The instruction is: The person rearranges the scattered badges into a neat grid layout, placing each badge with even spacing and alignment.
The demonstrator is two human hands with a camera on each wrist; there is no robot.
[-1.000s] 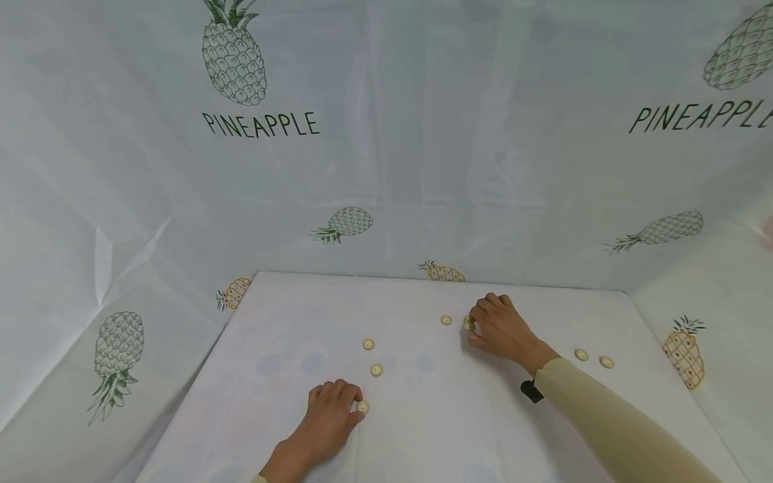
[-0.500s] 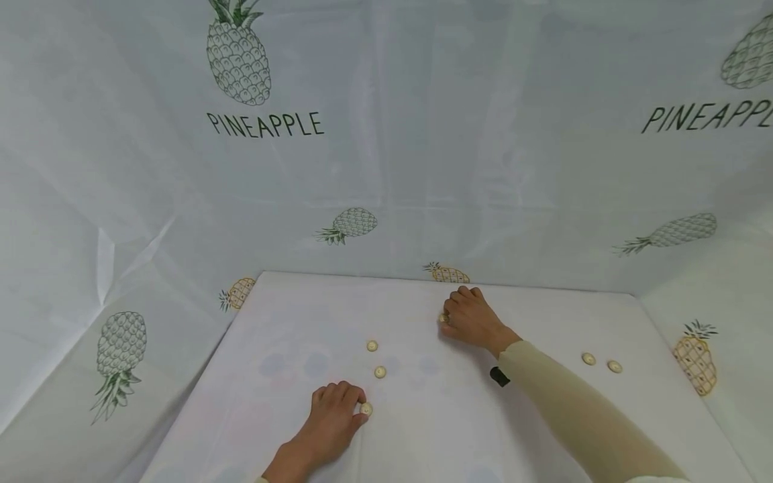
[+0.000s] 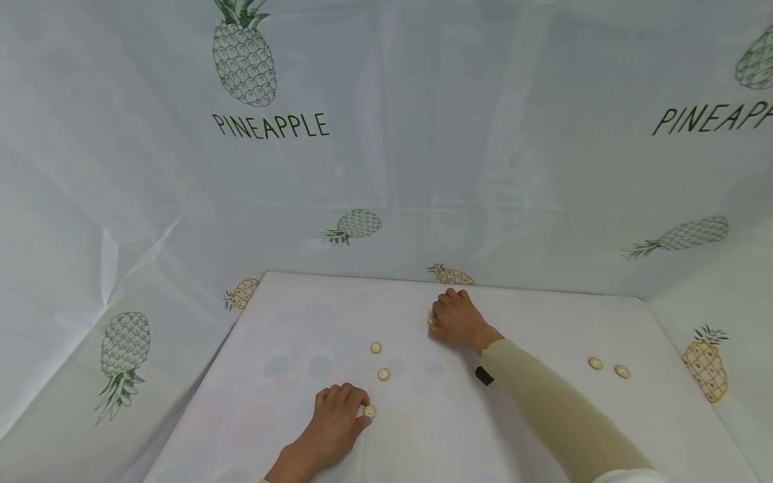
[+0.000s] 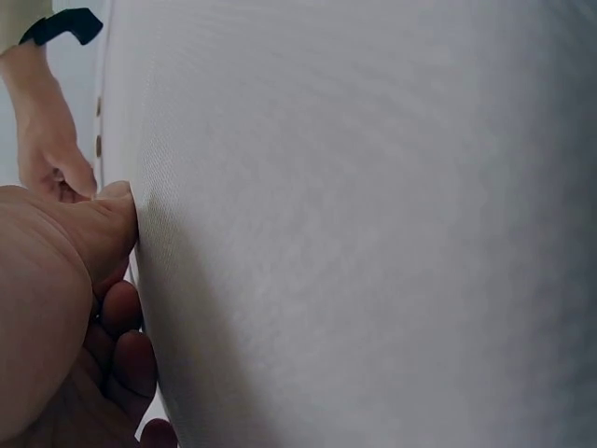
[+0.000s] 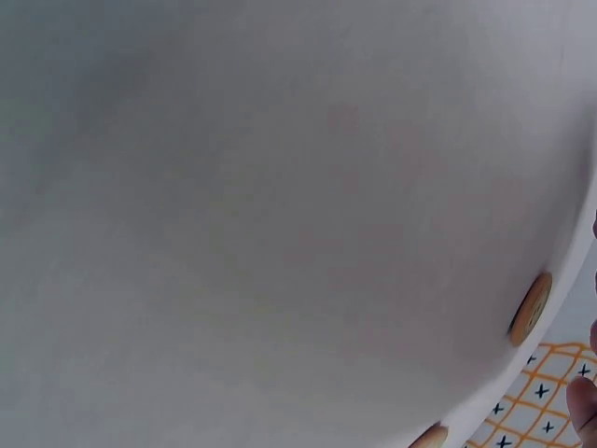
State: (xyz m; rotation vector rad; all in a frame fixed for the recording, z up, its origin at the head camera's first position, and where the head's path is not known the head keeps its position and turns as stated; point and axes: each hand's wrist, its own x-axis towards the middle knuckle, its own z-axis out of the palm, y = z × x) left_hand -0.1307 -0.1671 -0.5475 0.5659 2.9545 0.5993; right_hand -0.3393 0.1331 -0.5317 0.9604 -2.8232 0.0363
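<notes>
Buttons [image 3: 383,374] lie scattered over the table [image 3: 423,436]; I place them by the orange pineapple print [image 3: 455,276] at its back edge. On the head view I see that the right hand [image 3: 457,320] has slid leftward over the last second, from right of the print to just in front of it, pinching one far button [image 3: 432,320] slightly left of it. A button that lay alone before the print no longer shows apart — tucked behind those fingers or the pinched one itself, I cannot tell. I judge that hand to be mid-step, its button not yet let go. The left hand [image 3: 335,422] has kept its pinch on a near button [image 3: 370,412], well in front and left of the print. Another loose pair [image 3: 595,363] sits in front and right of it.

On the left wrist view, thumb and curled fingers crowd the left edge and hide the near button; past them the other hand and a dark band [image 4: 70,26] show, its grip unreadable.

On the right wrist view, two buttons appear, one cut off below — and the cropped fingertips [image 5: 583,406] reveal no grip.
</notes>
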